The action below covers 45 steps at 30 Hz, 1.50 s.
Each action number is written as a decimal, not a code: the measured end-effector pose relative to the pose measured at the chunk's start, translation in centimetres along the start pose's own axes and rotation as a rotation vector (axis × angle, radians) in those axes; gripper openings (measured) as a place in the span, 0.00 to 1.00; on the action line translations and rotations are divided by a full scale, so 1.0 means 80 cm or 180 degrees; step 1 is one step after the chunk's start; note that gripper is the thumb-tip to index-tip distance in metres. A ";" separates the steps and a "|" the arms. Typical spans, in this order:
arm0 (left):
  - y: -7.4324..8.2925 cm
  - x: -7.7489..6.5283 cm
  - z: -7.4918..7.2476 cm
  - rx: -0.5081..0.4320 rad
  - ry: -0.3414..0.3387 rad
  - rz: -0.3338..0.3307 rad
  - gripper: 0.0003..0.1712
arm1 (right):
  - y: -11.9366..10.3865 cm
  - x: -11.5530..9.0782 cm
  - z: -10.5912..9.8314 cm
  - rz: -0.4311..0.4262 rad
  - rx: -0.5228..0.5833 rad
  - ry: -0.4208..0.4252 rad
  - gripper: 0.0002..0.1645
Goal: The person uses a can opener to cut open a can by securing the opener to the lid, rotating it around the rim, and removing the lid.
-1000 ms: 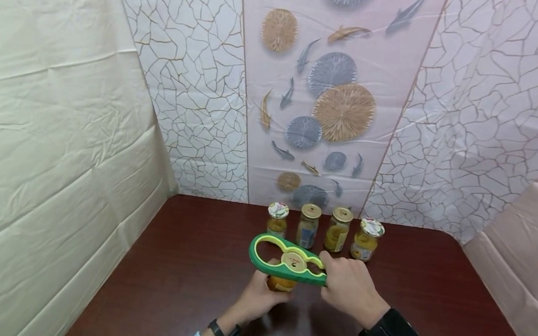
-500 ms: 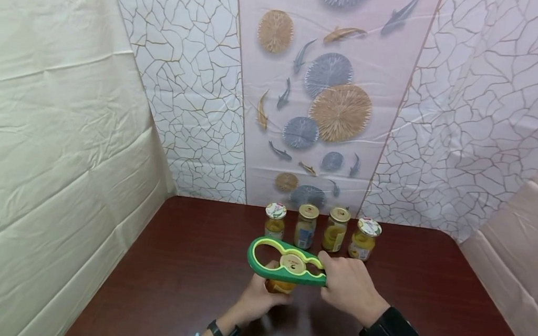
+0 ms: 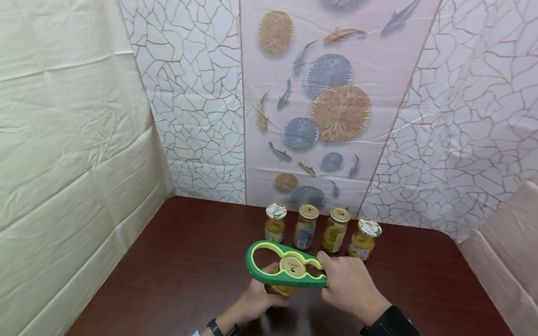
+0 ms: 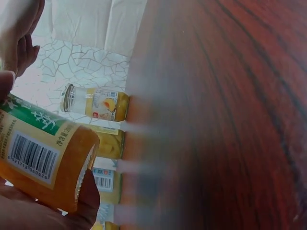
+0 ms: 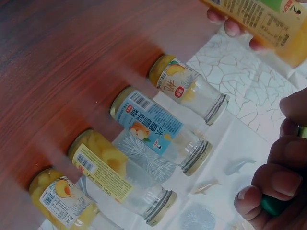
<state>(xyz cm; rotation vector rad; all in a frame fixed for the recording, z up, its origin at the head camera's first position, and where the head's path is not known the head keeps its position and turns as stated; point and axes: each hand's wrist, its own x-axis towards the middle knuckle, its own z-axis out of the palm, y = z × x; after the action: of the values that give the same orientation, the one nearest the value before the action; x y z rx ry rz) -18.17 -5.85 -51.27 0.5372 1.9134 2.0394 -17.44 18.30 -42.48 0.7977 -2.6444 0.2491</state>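
In the head view, my left hand (image 3: 256,299) grips a glass jar (image 3: 283,290) of orange contents, held up over the table. Around its gold lid (image 3: 292,267) lies a green jar opener (image 3: 305,282) with yellow-green inner edges, its several round openings differing in size. My right hand (image 3: 352,288) holds the opener by its right end. Seen from the left wrist, the jar (image 4: 36,153) has a cream and green label with a barcode; fingers wrap its lower side. The right wrist view catches my right hand's curled fingers (image 5: 276,179), with a bit of green between them.
Several lidded jars stand in a row at the table's back edge: a white-lidded jar (image 3: 275,222), two gold-lidded ones including a blue-labelled jar (image 3: 305,227), and another white-lidded jar (image 3: 363,240). Behind them hangs a patterned cloth (image 3: 207,105). The table (image 3: 171,266) is dark red-brown wood.
The jar opener and the lid have shifted slightly down in the head view, the opener's left end most. Both hands keep their holds; the back row of jars stands as before.
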 end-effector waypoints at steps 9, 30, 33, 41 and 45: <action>-0.003 0.000 -0.006 -0.0251 -0.0453 0.0340 0.36 | 0.001 0.001 -0.002 -0.0169 0.0012 0.0022 0.22; -0.002 0.003 0.001 -0.0248 -0.0419 0.0388 0.39 | 0.004 0.000 -0.008 -0.0250 -0.0013 0.0117 0.22; -0.003 0.004 0.000 -0.0212 -0.0396 0.0372 0.40 | 0.005 0.001 -0.008 -0.0239 -0.0042 0.0105 0.22; -0.002 0.001 -0.003 -0.0143 -0.0291 0.0230 0.40 | 0.007 0.002 -0.004 -0.0206 0.0011 0.0051 0.22; -0.001 -0.001 -0.007 -0.0062 -0.0130 0.0069 0.42 | 0.008 0.002 0.000 -0.0138 0.0050 0.0011 0.23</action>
<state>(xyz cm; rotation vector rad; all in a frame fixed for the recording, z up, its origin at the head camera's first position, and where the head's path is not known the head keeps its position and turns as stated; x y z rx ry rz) -18.33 -6.36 -51.40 0.5926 1.8704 2.0422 -17.93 18.75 -42.42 0.8578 -2.6216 0.2597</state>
